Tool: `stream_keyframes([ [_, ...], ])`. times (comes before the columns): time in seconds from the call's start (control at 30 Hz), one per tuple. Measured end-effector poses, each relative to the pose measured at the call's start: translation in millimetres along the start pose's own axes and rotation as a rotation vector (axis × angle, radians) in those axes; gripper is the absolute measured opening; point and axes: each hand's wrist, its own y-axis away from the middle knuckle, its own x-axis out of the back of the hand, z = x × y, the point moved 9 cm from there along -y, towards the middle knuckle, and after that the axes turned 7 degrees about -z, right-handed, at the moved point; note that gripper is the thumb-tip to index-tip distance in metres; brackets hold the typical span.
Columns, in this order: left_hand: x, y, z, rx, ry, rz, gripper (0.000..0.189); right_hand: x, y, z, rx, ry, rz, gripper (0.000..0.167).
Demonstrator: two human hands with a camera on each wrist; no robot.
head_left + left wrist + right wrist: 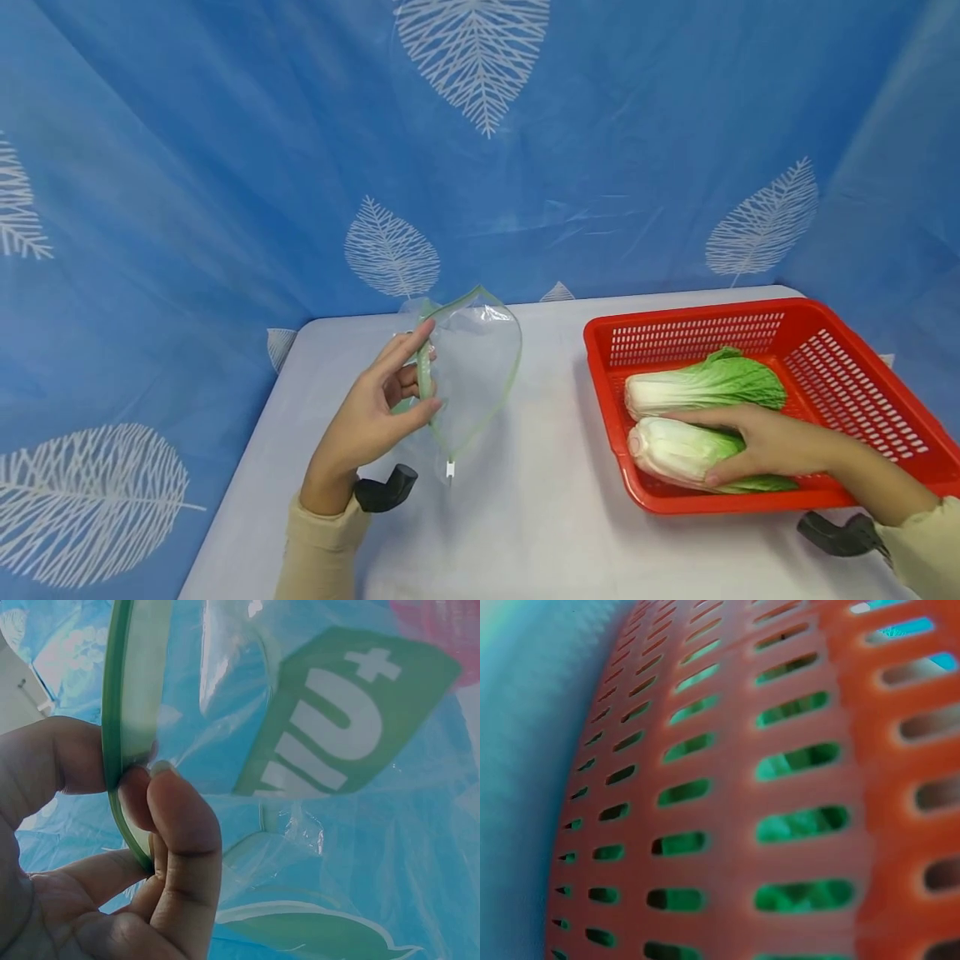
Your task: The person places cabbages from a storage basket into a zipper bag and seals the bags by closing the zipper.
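My left hand (367, 421) grips a clear slider bag (480, 358) by its green-edged mouth, which stands spread apart. A white slider (450, 468) sits at the near end of that edge. In the left wrist view, fingers pinch the green zip strip (112, 690), and a green printed label (360, 712) shows on the film. On the right, my right hand (780, 442) holds the nearer napa cabbage (667, 450), thumb on the near side and fingers over the far side. A second napa cabbage (705, 387) lies just behind it.
Both cabbages lie in a red perforated basket (637, 492) on the white-covered table (555, 517). Its slotted wall (735, 772) fills the right wrist view, hiding the right hand there. A blue leaf-patterned cloth (600, 150) hangs behind the table.
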Motion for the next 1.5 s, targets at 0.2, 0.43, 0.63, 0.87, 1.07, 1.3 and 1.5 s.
stream_keyframes([
  [0.2, 1.3, -1.5, 0.8, -0.003, 0.004, 0.002, 0.087, 2.8, 0.1, -3.5, 0.034, 0.021, 0.019, 0.075],
  [0.43, 2.0, -2.5, 1.8, 0.002, 0.008, 0.006, 0.087, 8.6, 2.2, -4.4, 0.029, 0.003, 0.061, 0.071],
  [0.63, 1.0, -0.8, 0.6, 0.009, 0.0, 0.008, 0.087, 16.7, 6.3, -5.9, -0.003, -0.029, 0.151, 0.071],
  [0.87, -0.3, 1.3, -2.0, 0.017, -0.004, 0.001, 0.087, 15.2, 11.0, -3.4, -0.054, -0.038, 0.174, 0.074],
  [1.07, 3.4, -2.7, 0.5, 0.0, -0.009, 0.003, 0.087, 26.2, 15.0, -1.7, -0.066, -0.031, 0.237, 0.075],
  [1.3, 2.4, -1.1, -0.6, -0.005, -0.005, -0.007, 0.086, 32.8, 22.0, -4.7, 0.009, -0.036, 0.312, 0.074],
  [1.5, 0.5, -1.5, -2.0, -0.008, -0.001, -0.007, 0.086, 43.8, 26.8, -6.9, -0.014, -0.061, 0.368, 0.079],
])
